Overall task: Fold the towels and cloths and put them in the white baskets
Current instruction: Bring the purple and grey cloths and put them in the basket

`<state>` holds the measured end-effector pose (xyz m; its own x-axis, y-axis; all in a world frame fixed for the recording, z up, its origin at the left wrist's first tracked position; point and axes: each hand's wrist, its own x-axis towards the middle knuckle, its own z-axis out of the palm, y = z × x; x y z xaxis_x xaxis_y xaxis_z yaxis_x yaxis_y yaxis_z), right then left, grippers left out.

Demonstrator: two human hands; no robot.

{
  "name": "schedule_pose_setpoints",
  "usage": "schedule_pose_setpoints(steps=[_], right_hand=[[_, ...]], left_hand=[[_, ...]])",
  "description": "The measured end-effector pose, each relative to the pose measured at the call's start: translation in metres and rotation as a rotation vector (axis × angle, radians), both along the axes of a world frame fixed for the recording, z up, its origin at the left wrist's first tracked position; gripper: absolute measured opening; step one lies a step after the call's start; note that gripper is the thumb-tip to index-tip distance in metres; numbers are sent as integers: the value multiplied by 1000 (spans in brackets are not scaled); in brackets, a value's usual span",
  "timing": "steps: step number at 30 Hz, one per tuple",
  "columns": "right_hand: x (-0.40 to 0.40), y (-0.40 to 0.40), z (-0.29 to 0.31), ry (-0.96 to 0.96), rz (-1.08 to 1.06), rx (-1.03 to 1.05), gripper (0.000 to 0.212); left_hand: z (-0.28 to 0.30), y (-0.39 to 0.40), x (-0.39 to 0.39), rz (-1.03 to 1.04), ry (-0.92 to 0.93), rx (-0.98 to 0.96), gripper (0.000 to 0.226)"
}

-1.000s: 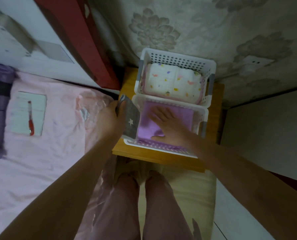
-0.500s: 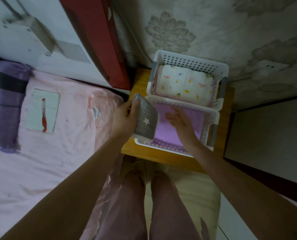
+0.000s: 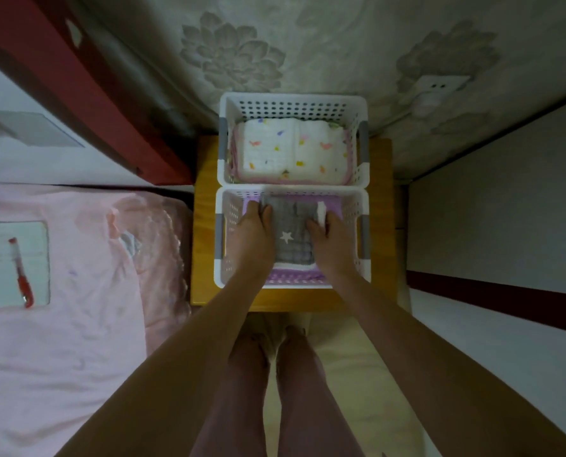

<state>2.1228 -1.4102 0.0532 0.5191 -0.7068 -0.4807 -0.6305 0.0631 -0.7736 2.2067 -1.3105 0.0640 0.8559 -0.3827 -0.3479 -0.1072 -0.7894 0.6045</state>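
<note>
Here both hands [image 3: 290,239] press flat on the folded grey star cloth [image 3: 291,232].

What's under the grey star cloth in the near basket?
A purple cloth shows around the grey star cloth in the near basket; a white edge shows too. Anything deeper is covered.

The grey star cloth [image 3: 290,234], earlier upright in the left hand [image 3: 253,230] at the near basket's [image 3: 364,255] left rim, now lies flat inside on the purple towel [image 3: 332,206]. The right hand [image 3: 331,239] has slid off the purple towel to the cloth's right edge; both hands flank it.
</note>
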Motion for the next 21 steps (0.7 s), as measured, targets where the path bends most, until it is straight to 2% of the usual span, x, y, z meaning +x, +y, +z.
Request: schedule_pose_setpoints(steps=[2,7,9,12,13,15,17,19,21], right_hand=[[3,0,-12,43,78,-108,13],[2,-3,-28,67,79,-141,12],[-4,-2,-22,96,111,-281,19],[-11,1,-22,169,401,-845,42],[-10,2,-25,132,558,-948,48],[0,0,-33,68,901,-995,57],[10,-3,-44,93,1113,-999,66],[15,-4,-54,148,1208,-979,73],[18,-7,-63,166,1259,-992,81]], left_hand=[[-10,-2,-1,26,44,50,32],[-26,0,-1,65,145,35,27],[-28,4,-2,22,74,30,25],[-26,18,0,-142,-225,40,31],[-24,24,3,-159,-317,59,36],[-20,38,9,-106,-376,93,47],[-19,52,9,-2,-229,72,53],[-23,62,7,68,-30,61,56],[-27,67,7,72,61,65,51]])
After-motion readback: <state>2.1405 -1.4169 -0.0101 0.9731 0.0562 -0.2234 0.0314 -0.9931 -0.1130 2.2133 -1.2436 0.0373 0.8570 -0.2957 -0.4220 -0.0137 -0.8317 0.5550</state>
